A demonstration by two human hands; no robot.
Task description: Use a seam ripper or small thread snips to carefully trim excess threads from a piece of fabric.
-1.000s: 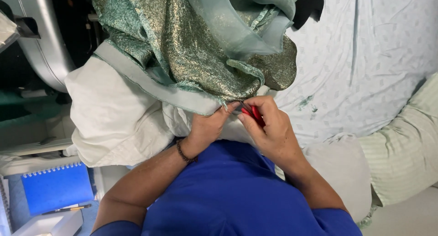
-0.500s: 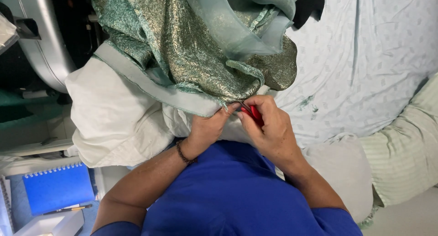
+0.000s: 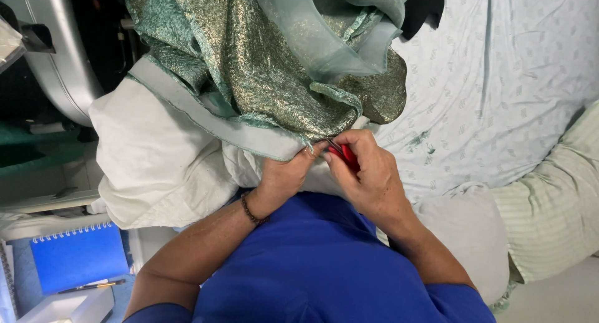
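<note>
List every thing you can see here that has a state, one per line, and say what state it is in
Left hand: fingers pinching the fabric's edge.
Right hand: closed around the red-handled tool.
Red-handled tool: gripped, metal tip at the fabric's edge.
Green shimmery fabric: bunched and folded, pale hem band showing.
Blue spiral notebook: shut, lying flat.
Pen: lying loose beside the notebook.
White cloth: rumpled under the fabric.
</note>
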